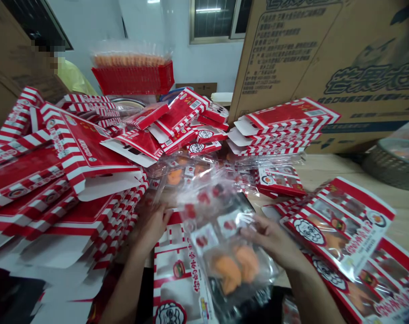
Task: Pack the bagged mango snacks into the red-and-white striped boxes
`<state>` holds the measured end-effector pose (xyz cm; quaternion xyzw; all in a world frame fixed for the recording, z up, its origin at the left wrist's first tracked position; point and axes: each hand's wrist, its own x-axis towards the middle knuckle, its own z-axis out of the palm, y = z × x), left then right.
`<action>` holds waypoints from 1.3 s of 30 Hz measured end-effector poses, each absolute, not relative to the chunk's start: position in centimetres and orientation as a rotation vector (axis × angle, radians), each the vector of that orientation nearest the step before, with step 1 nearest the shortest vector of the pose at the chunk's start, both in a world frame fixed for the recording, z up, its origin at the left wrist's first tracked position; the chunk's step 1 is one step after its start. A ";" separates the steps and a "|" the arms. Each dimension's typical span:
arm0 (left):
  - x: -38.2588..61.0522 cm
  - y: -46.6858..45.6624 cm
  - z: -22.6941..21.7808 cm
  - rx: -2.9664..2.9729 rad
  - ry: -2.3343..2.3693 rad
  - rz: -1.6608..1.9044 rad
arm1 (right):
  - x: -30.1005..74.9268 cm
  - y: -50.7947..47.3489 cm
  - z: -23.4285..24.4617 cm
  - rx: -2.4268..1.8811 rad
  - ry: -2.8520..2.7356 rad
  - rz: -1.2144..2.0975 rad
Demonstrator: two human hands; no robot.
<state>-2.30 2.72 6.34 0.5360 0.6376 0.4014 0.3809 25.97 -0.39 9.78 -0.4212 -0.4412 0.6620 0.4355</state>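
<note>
My right hand (pixel 270 236) is closed on the edge of a clear plastic packet (pixel 221 247), tilted in front of me. Two orange pieces and small printed sachets show through its film. To the left, my left hand (pixel 157 222) closes its fingers at the top edge of a red-and-white windowed box (pixel 172 270), whose lower end points toward me. The packet overlaps the right side of this box. Behind both hands lie more clear packets (pixel 177 173) with orange pieces.
Stacked red-and-white boxes (pixel 83 153) crowd the left, with more boxes (pixel 285 121) at the back right. Boxes with orange pieces in them (pixel 335 225) lie at the right. A large cardboard carton (pixel 292 58) and a grey basket (pixel 393 162) stand behind. Someone in yellow (pixel 76 76) is at the back left.
</note>
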 end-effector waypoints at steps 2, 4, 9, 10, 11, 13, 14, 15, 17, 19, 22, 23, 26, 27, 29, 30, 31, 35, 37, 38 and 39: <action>-2.5 2.3 5.8 1.379 1.619 1.000 | 25.3 0.5 9.5 -1.027 -0.780 1.415; -2.2 1.8 6.1 1.375 1.549 0.975 | 24.0 1.5 9.3 -0.972 -0.587 1.279; -1.2 1.1 9.1 1.314 1.298 0.853 | 20.5 3.6 8.7 -0.922 -0.522 1.252; -1.0 1.0 9.5 1.297 1.272 0.845 | 20.1 3.8 8.6 -0.919 -0.525 1.263; -0.8 0.9 9.8 1.278 1.260 0.854 | 19.8 3.8 8.5 -0.919 -0.535 1.287; -0.3 0.6 9.5 1.227 1.271 0.942 | 19.7 3.6 8.4 -0.930 -0.572 1.369; -0.1 0.4 9.1 1.193 1.294 1.020 | 19.9 3.4 8.3 -0.940 -0.598 1.418; 0.2 0.2 8.6 1.150 1.324 1.111 | 20.3 3.2 8.3 -0.950 -0.628 1.464; 0.6 -0.2 7.5 1.052 1.389 1.280 | 21.3 2.8 8.1 -0.971 -0.695 1.533; 1.0 -0.6 6.8 0.984 1.432 1.374 | 22.6 2.7 8.0 -0.992 -0.778 1.581; 1.5 -0.9 6.5 0.990 1.429 1.385 | 24.3 2.7 7.9 -1.019 -0.918 1.652; 1.6 -0.8 6.6 1.008 1.415 1.376 | 24.7 2.7 7.9 -1.027 -0.964 1.674; 1.7 -0.5 7.0 1.081 1.346 1.329 | 25.6 2.7 8.3 -1.055 -1.089 1.722; 1.6 -0.3 7.1 1.108 1.319 1.306 | 25.8 2.7 8.4 -1.063 -1.132 1.738; 1.2 0.0 7.4 1.152 1.268 1.253 | 26.0 2.7 8.9 -1.068 -1.216 1.785; 0.9 0.1 7.6 1.170 1.246 1.226 | 26.1 2.8 9.2 -1.069 -1.266 1.779; 0.7 0.2 7.8 1.185 1.227 1.200 | 26.1 3.0 9.6 -1.070 -1.307 1.735; 0.4 0.4 8.5 1.223 1.167 1.124 | 25.6 4.9 11.2 -1.078 -1.229 1.241; 0.9 0.2 8.5 1.205 1.166 1.137 | 25.4 6.2 12.1 -1.079 -1.150 1.007; 1.3 0.0 8.4 1.181 1.178 1.166 | 25.3 6.7 12.5 -1.085 -1.163 0.921; 1.7 -0.2 8.1 1.147 1.200 1.208 | 25.4 7.2 12.8 -1.092 -1.209 0.858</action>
